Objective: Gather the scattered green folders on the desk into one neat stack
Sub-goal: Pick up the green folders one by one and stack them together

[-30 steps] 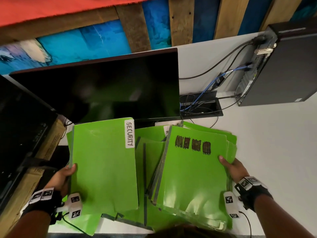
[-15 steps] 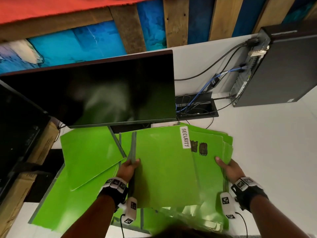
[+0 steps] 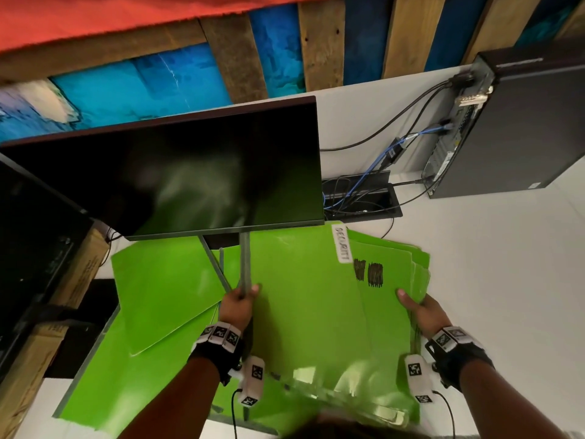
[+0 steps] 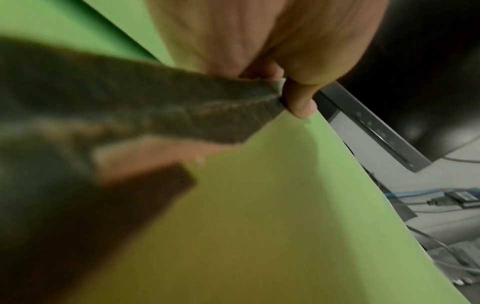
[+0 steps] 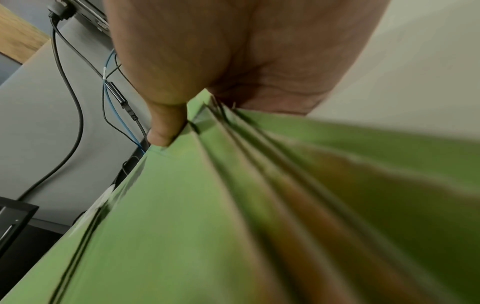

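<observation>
Since a second ago, left hand (image 3: 238, 307) has carried the SECURITY folder (image 3: 304, 299) rightward onto the stack (image 3: 408, 280); label now sits mid-pile. Glossy green card, flat rectangle, grey cloth-like spine (image 3: 245, 264), white label. Left hand pinches that spine, thumb on the cover. Right hand (image 3: 422, 312) clamps the stack's fanned right edges, thumb on top. Loose folders (image 3: 158, 299) lie left on the white desk (image 3: 506, 280), below the monitor (image 3: 190, 172).

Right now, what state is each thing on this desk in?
SECURITY folder: on the stack, spine gripped by left hand.
Stack: uneven, edge gripped by right hand.
Loose folders: flat, ungathered.
Monitor: off.
Computer: cabled.
</observation>
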`<state>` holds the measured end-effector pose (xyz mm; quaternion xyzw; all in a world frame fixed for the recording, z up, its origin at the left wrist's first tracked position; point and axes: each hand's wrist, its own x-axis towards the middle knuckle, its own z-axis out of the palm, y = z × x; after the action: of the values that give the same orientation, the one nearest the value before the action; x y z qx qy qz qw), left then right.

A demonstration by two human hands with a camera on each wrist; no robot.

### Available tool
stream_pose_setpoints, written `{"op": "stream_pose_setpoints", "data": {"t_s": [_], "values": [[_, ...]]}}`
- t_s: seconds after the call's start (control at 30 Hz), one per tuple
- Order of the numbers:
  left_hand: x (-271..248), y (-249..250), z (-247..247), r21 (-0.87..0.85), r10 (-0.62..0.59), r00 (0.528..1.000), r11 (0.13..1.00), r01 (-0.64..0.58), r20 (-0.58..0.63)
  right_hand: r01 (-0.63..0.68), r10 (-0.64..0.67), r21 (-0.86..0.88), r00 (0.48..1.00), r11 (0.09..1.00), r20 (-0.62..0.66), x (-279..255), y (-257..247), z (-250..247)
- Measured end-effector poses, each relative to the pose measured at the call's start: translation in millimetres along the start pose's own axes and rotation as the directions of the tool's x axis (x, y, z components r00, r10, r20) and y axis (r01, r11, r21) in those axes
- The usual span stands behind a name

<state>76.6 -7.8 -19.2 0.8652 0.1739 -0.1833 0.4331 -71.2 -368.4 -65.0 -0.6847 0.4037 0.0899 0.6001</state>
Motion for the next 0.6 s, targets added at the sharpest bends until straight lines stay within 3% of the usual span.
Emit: {"op": "stream_pose_setpoints", "data": {"t_s": [0.1, 0.3, 0.53, 0.6], "values": [[9.7, 2.1, -27.7, 0.036, 0.054, 0.996, 0.998, -0.051, -0.076, -0.011, 0.012, 0.023, 1.0, 1.0, -0.018, -1.7, -3.3, 1.8], [-0.7, 1.5, -56.9, 0.117, 0.227, 0.973, 0.969, -0.219, -0.052, -0.019, 0.02, 0.052, 0.999, 0.998, -0.025, -12.6, -16.7, 5.3], [-29.6, 5.3, -119.2, 0.116, 0.313, 0.943, 0.947, -0.3, -0.116, 0.004, -0.004, 0.001, 1.0, 1.0, -0.002, -13.7, -17.4, 5.4], [-39.3, 8.1, -142.8, 0.189, 0.349, 0.925, 0.929, -0.32, -0.15, 0.002, -0.003, -0.017, 1.0, 1.0, -0.005, -12.1, -17.4, 5.2]]}}
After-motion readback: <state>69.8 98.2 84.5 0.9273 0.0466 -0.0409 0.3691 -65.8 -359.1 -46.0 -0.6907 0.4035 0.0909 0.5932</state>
